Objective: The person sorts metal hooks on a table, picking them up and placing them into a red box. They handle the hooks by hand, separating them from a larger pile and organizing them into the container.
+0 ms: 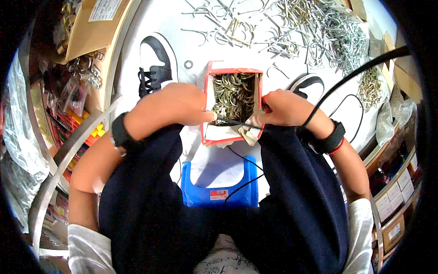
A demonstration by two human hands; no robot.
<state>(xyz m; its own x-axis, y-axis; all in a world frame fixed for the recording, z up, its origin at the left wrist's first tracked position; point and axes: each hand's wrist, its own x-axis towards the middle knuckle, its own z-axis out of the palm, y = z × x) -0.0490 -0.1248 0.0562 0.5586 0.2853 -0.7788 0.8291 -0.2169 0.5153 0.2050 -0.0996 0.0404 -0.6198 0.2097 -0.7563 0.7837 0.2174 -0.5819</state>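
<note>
An open red-and-white cardboard box (232,71) is between my knees, filled with many small brass-coloured metal hooks (232,93). My left hand (182,104) is closed on the box's left wall, its thumb at the inner near side. On the opposite wall, my right hand (284,108) grips the rim with curled fingers. Torn, crumpled cardboard (249,135) sticks out at the near right corner, just below that hand. A thin dark strip or cable (235,122) crosses the near part of the opening between my hands; whether either hand holds it, I cannot tell.
Loose metal hooks (337,34) spread over the white floor beyond the box, with a small ring (188,64) near my left shoe (157,59). A blue plastic stool (219,194) is under me. Shelves with goods stand on both sides. A black cable (360,68) arches past my right arm.
</note>
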